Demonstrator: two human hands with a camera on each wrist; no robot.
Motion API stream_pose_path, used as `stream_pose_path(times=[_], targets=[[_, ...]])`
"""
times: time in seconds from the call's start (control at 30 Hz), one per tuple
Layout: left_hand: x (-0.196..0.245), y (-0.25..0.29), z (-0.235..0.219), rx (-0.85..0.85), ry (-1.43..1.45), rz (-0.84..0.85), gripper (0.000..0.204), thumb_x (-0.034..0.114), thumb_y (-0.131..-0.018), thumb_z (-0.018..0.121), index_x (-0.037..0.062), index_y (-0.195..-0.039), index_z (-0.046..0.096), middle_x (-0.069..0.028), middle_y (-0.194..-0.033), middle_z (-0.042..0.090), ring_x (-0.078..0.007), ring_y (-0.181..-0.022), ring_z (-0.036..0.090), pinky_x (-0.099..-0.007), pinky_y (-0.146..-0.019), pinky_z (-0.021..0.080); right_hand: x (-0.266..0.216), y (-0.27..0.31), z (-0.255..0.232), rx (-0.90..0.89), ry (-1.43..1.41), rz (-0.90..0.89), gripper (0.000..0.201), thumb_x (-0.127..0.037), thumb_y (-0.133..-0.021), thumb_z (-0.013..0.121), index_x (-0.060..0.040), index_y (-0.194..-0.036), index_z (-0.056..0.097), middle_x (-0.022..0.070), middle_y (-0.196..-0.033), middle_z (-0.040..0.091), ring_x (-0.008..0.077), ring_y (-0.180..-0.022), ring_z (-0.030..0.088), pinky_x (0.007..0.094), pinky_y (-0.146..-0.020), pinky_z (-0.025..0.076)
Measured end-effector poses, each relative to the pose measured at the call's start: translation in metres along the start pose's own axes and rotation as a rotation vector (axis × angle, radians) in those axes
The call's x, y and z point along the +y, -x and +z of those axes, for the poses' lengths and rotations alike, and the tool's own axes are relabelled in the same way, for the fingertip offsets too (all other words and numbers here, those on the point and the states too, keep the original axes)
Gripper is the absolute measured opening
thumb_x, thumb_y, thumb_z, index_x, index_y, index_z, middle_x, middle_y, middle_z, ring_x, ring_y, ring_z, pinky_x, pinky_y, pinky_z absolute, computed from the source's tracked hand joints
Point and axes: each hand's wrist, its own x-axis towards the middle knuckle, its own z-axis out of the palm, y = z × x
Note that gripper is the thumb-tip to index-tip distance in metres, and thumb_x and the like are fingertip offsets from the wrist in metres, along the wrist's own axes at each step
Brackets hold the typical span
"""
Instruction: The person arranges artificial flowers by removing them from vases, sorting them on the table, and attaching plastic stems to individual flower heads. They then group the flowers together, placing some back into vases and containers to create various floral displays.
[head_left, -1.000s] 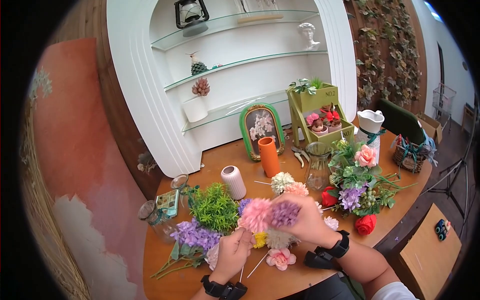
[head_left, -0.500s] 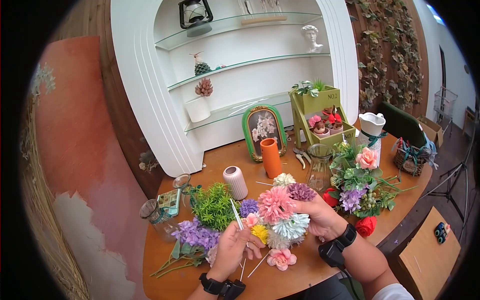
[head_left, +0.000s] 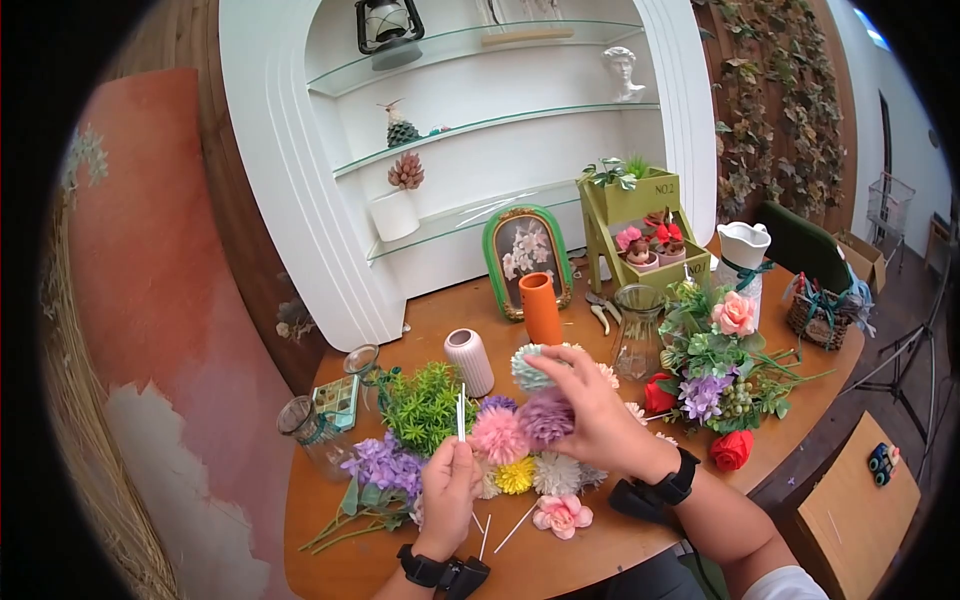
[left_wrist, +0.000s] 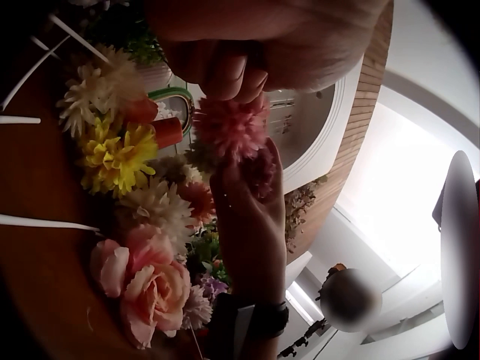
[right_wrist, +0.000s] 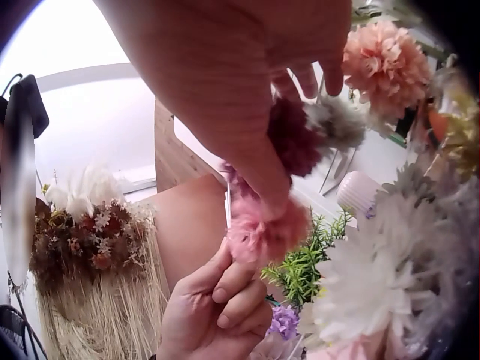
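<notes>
My left hand point(head_left: 447, 488) pinches thin white stems point(head_left: 461, 414) that stick up above its thumb. With my right hand point(head_left: 618, 425) I hold a purple pompom flower point(head_left: 547, 416) between thumb and fingers. A pink pompom flower point(head_left: 498, 436) sits right beside it, close to the left fingers; in the right wrist view the thumb lies over this pink bloom point(right_wrist: 266, 234). Behind the raised right fingers shows a mint pompom flower point(head_left: 528, 370), partly hidden. Below the hands lie a yellow flower point(head_left: 515, 476), a white one point(head_left: 556, 473) and a pink rose point(head_left: 562, 516).
Behind the flowers stand a pink ribbed vase point(head_left: 468, 363), an orange vase point(head_left: 540, 308) and a glass vase point(head_left: 636, 335). Purple blossoms point(head_left: 382, 468) and a green plant point(head_left: 428, 405) lie left. A mixed bouquet point(head_left: 715, 355) and a red rose point(head_left: 732, 450) lie right.
The pink and purple flowers spread out at the middle frame and now sit lower and further left. The mint flower has gone up behind the right fingers. White stems now stand upright in the left hand.
</notes>
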Motion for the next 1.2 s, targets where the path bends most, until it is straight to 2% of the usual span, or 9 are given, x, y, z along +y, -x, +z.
stream_pose_path(times=[0.1, 0.2, 0.3, 0.37, 0.47, 0.67, 0.8, 0.97, 1.2], targets=[[0.002, 0.000, 0.001, 0.050, -0.039, -0.024, 0.026, 0.026, -0.103, 0.043, 0.0023, -0.099, 0.055, 0.0067, -0.060, 0.032, -0.0023, -0.051, 0.025, -0.0195, -0.045, 0.021, 0.001, 0.001, -0.001, -0.017, 0.162, -0.052, 0.092, -0.010, -0.059, 0.086, -0.0130, -0.139, 0.041, 0.0191, -0.133, 0.041, 0.0374, -0.119, 0.049, 0.0429, -0.098, 0.043], [0.003, 0.000, 0.000, 0.073, -0.114, -0.034, 0.028, 0.024, -0.103, 0.044, 0.0002, -0.106, 0.059, 0.0068, -0.060, 0.032, -0.0014, -0.052, 0.026, -0.0188, -0.047, 0.021, 0.003, -0.001, -0.007, 0.058, 0.153, -0.048, 0.081, -0.011, -0.062, 0.084, -0.0115, -0.134, 0.047, 0.0180, -0.129, 0.046, 0.0362, -0.116, 0.051, 0.0409, -0.095, 0.045], [-0.007, -0.003, -0.004, 0.058, -0.391, 0.004, 0.027, 0.019, -0.101, 0.048, -0.0025, -0.107, 0.064, 0.0048, -0.063, 0.045, -0.0036, -0.054, 0.037, -0.0206, -0.049, 0.030, 0.010, -0.002, -0.015, 0.274, 0.175, -0.046, 0.045, -0.007, -0.070, 0.077, -0.0060, -0.112, 0.060, 0.0151, -0.112, 0.056, 0.0343, -0.105, 0.056, 0.0403, -0.089, 0.047], [-0.021, -0.008, -0.010, 0.070, -0.666, 0.333, 0.021, 0.010, -0.094, 0.057, -0.0039, -0.107, 0.066, -0.0084, -0.075, 0.064, -0.0114, -0.059, 0.055, -0.0272, -0.053, 0.042, 0.018, -0.002, -0.022, 0.282, 0.215, -0.018, 0.041, -0.006, -0.070, 0.076, -0.0051, -0.108, 0.060, 0.0150, -0.110, 0.057, 0.0341, -0.103, 0.057, 0.0403, -0.088, 0.047], [0.000, -0.004, -0.003, 0.032, -0.796, 0.271, 0.020, 0.007, -0.090, 0.061, -0.0053, -0.104, 0.066, -0.0155, -0.080, 0.065, -0.0182, -0.062, 0.060, -0.0305, -0.057, 0.045, 0.028, 0.000, -0.024, 0.310, 0.261, 0.017, 0.031, -0.008, -0.072, 0.074, -0.0037, -0.100, 0.062, 0.0141, -0.103, 0.058, 0.0328, -0.096, 0.058, 0.0404, -0.083, 0.048], [0.002, -0.004, -0.006, -0.061, -0.933, 0.283, 0.016, 0.010, -0.085, 0.065, 0.0013, -0.097, 0.071, -0.0111, -0.076, 0.063, -0.0243, -0.067, 0.061, -0.0334, -0.061, 0.047, 0.037, 0.004, -0.022, 0.194, 0.294, 0.100, 0.032, -0.014, -0.075, 0.073, -0.0052, -0.104, 0.062, 0.0132, -0.103, 0.058, 0.0319, -0.096, 0.058, 0.0409, -0.082, 0.048], [-0.003, -0.003, -0.007, -0.139, -1.001, 0.362, 0.018, 0.013, -0.082, 0.072, 0.0018, -0.095, 0.072, -0.0082, -0.069, 0.058, -0.0202, -0.060, 0.056, -0.0309, -0.056, 0.044, 0.039, 0.009, -0.016, 0.096, 0.350, 0.157, 0.036, -0.019, -0.077, 0.073, -0.0059, -0.108, 0.062, 0.0134, -0.104, 0.059, 0.0327, -0.099, 0.058, 0.0410, -0.083, 0.049], [0.001, 0.000, -0.004, -0.197, -1.064, 0.252, 0.020, 0.018, -0.080, 0.075, 0.0020, -0.091, 0.072, -0.0098, -0.073, 0.059, -0.0233, -0.061, 0.057, -0.0328, -0.056, 0.044, 0.041, 0.011, -0.013, 0.015, 0.365, 0.198, 0.037, -0.022, -0.077, 0.073, -0.0064, -0.110, 0.062, 0.0133, -0.104, 0.059, 0.0325, -0.100, 0.059, 0.0417, -0.084, 0.049], [-0.003, -0.002, -0.006, -0.121, -1.082, 0.252, 0.018, 0.018, -0.084, 0.069, 0.0002, -0.088, 0.067, -0.0124, -0.074, 0.060, -0.0280, -0.064, 0.060, -0.0364, -0.058, 0.045, 0.041, 0.011, -0.014, -0.031, 0.384, 0.203, 0.033, -0.020, -0.077, 0.071, -0.0062, -0.106, 0.064, 0.0122, -0.103, 0.060, 0.0309, -0.096, 0.061, 0.0408, -0.082, 0.050]])
